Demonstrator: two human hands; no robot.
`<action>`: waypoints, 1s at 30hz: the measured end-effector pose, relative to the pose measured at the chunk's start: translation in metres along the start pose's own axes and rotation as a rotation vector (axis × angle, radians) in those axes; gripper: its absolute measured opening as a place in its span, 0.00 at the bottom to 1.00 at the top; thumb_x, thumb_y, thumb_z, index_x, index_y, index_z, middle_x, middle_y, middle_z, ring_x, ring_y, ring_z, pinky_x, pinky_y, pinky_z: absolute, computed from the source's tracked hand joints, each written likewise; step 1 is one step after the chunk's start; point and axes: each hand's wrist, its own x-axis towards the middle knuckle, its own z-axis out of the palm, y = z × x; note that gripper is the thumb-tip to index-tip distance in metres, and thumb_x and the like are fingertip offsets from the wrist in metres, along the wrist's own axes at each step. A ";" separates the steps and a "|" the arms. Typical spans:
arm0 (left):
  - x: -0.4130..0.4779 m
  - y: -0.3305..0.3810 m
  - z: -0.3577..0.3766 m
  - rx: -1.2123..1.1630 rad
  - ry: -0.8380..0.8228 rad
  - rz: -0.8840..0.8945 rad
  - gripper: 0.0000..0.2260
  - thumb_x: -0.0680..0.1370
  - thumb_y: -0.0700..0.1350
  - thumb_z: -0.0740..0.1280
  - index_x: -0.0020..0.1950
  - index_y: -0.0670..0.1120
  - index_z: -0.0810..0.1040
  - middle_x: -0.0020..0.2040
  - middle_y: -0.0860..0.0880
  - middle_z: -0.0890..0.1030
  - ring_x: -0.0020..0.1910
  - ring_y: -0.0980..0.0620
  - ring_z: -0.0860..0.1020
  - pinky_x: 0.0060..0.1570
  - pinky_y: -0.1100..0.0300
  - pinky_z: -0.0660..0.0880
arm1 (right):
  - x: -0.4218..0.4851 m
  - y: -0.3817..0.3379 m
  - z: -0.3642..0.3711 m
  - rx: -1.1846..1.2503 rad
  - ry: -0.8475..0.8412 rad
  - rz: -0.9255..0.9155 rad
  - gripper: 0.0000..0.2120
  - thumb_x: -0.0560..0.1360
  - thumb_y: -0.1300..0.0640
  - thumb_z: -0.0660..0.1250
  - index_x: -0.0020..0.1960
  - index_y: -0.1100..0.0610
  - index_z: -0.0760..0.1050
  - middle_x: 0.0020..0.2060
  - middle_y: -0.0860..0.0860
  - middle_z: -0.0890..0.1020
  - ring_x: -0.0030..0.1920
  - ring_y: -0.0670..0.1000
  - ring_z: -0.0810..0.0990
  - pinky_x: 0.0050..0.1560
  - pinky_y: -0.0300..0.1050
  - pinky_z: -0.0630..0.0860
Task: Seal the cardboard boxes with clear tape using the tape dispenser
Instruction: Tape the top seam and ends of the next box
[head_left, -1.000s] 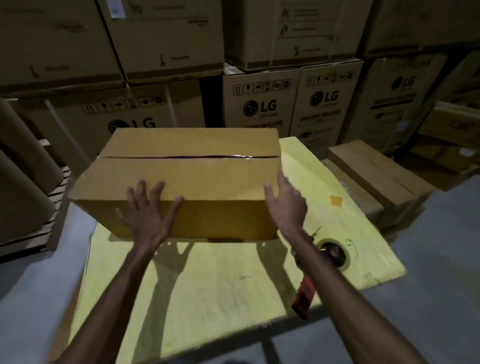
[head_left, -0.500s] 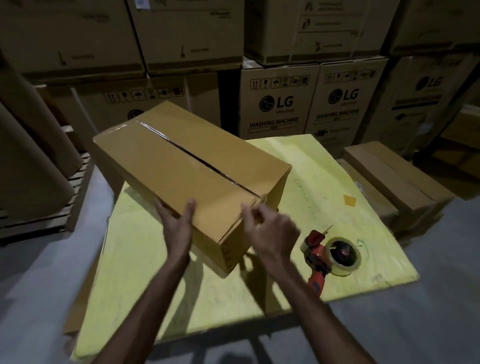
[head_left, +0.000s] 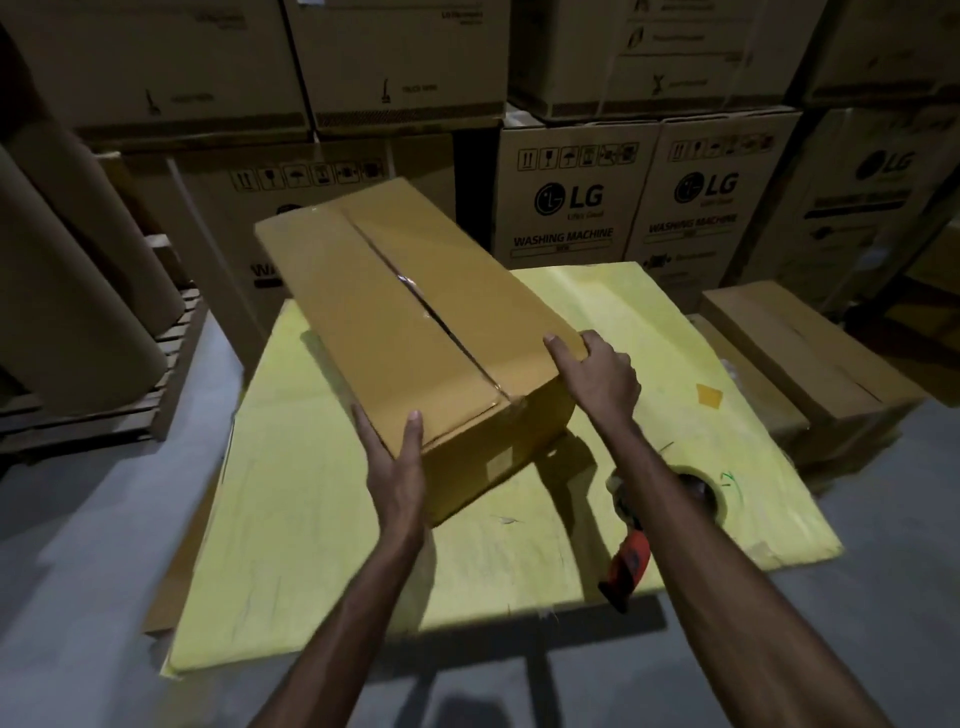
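A long brown cardboard box (head_left: 415, 322) lies at an angle on the yellow table top (head_left: 322, 545), its short end towards me. A strip of clear tape glints along the centre seam on top. My left hand (head_left: 397, 467) holds the near left corner, thumb on the top face and fingers along the side. At the near right edge my right hand (head_left: 597, 374) grips the box with fingers curled over the top. The red-handled tape dispenser (head_left: 629, 564) lies on the table to the right, partly hidden by my right forearm.
Large printed washing machine cartons (head_left: 571, 208) are stacked behind the table. Two flat cardboard boxes (head_left: 795, 353) sit low on the right. Big brown paper rolls (head_left: 67, 291) rest on a wooden pallet (head_left: 171, 353) at left. Grey floor surrounds the table.
The box has swung round from lying sideways to pointing its short end at me. Both hands have shifted from its long front side to its near corners.
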 end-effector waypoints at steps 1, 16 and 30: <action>0.013 0.001 -0.010 -0.003 -0.016 0.002 0.34 0.81 0.63 0.66 0.83 0.66 0.51 0.80 0.52 0.66 0.74 0.44 0.70 0.72 0.44 0.70 | -0.016 0.000 0.002 -0.024 0.042 0.012 0.32 0.79 0.29 0.57 0.68 0.52 0.76 0.54 0.56 0.83 0.54 0.59 0.81 0.48 0.48 0.68; 0.054 -0.002 -0.036 -0.148 0.234 -0.102 0.32 0.80 0.73 0.55 0.70 0.52 0.77 0.61 0.55 0.79 0.59 0.51 0.76 0.58 0.54 0.71 | -0.133 0.054 0.020 0.482 0.308 0.263 0.24 0.81 0.37 0.63 0.69 0.51 0.75 0.60 0.51 0.82 0.60 0.53 0.80 0.57 0.52 0.79; -0.080 -0.085 0.004 0.166 -0.531 -0.305 0.06 0.83 0.45 0.67 0.53 0.49 0.84 0.47 0.51 0.86 0.50 0.46 0.84 0.48 0.55 0.81 | -0.141 0.159 0.055 0.544 -0.014 0.919 0.17 0.73 0.54 0.73 0.55 0.63 0.73 0.45 0.60 0.83 0.34 0.58 0.80 0.31 0.46 0.78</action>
